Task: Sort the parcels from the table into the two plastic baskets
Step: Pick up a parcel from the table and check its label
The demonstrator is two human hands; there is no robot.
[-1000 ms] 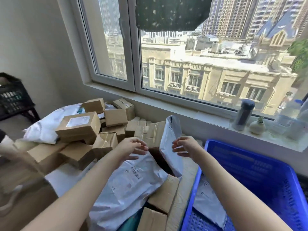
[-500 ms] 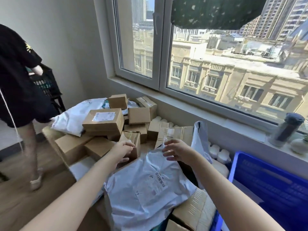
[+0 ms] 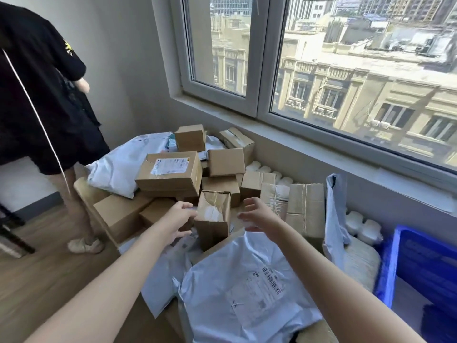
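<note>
**Both hands reach for a small box in the pile**

The left hand (image 3: pixel 179 220) touches the left side of a small upright cardboard box (image 3: pixel 214 219), fingers loosely spread, grip wide. The right hand (image 3: pixel 258 216) hovers just beside the box at its 3 o'clock, fingers spread, holding nothing. More parcels heap on the table at 12 o'clock. A grey mailer bag (image 3: pixel 247 293) lies at 6 o'clock. The blue basket (image 3: pixel 388 263) sits at 4 o'clock

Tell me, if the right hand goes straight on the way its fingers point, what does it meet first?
Probably the small torn cardboard box: the open right hand points left toward it, though depth is unclear.
</note>
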